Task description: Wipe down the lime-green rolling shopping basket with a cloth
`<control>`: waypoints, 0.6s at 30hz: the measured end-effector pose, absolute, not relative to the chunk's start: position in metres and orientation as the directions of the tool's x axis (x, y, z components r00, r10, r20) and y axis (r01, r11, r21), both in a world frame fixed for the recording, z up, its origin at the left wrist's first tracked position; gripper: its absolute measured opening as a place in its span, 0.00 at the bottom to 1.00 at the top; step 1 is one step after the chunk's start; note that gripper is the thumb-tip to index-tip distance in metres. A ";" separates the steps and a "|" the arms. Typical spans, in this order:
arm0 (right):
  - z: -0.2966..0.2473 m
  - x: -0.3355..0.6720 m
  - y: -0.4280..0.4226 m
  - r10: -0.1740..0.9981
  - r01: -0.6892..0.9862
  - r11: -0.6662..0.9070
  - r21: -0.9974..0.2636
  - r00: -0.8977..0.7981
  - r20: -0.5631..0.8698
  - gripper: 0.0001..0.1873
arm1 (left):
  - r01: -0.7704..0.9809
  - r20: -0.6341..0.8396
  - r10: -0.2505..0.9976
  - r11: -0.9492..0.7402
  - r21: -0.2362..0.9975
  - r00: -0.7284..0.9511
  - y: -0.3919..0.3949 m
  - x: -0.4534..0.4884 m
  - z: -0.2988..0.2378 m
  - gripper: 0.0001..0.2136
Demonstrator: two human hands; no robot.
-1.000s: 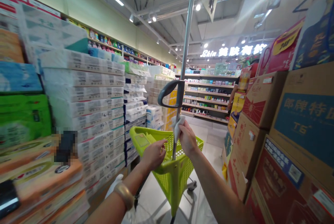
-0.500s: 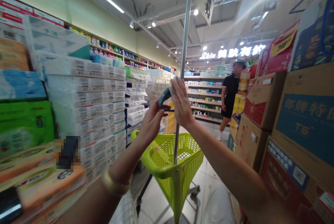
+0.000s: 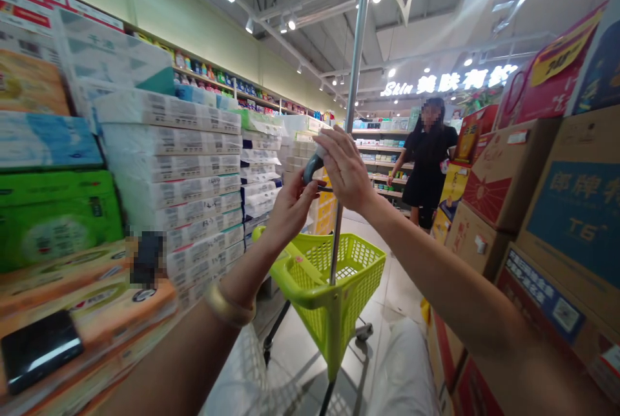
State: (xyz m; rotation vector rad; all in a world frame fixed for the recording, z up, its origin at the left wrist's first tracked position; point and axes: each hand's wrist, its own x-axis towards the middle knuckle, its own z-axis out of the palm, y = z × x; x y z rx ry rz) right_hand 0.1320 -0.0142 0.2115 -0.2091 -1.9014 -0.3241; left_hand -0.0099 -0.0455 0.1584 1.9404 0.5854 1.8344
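Observation:
My left hand (image 3: 292,207) is closed round the lower end of a dark grey curved handle (image 3: 313,168), with a thin dark loop beside it. My right hand (image 3: 349,170) lies over the upper end, its fingers nearly straight and pressing a small white piece, like a tissue or cloth (image 3: 320,136), against it. A metal pole (image 3: 357,54) rises just behind the right hand. It runs up from a lime-green shopping trolley (image 3: 310,296), whose basket is below both hands. The handle's far side is hidden by my fingers.
Stacked white packs (image 3: 194,164) stand on the left, with orange tissue packs (image 3: 97,293) nearer and a black phone-like object (image 3: 41,348) on them. Cardboard boxes (image 3: 508,177) line the right. A person (image 3: 426,151) stands in the aisle ahead, near shelves.
My view has shifted slightly, and the hands sit a bit further right in it. The right fingers look more bent over the handle. The person ahead now faces this way and appears nearer.

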 end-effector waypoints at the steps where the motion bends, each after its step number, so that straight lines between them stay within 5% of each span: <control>1: 0.206 0.130 -0.019 -0.020 0.281 0.949 0.145 -0.404 0.914 0.18 | 0.024 0.834 0.550 -0.835 0.549 0.047 -0.045 -0.010 0.157 0.15; 6: 0.198 0.125 -0.027 -0.087 0.147 0.971 0.188 -0.515 0.853 0.14 | 0.014 0.840 0.539 -0.842 0.539 0.066 -0.041 -0.016 0.152 0.13; 12: 0.205 0.126 -0.015 -0.062 0.335 0.913 0.234 -0.452 0.890 0.19 | -0.042 0.843 0.514 -0.850 0.525 0.157 -0.038 -0.017 0.154 0.17; 18: 0.189 0.126 -0.016 -0.103 0.334 0.877 0.344 -0.571 0.815 0.18 | -0.005 0.873 0.474 -0.879 0.478 0.119 -0.032 -0.018 0.152 0.15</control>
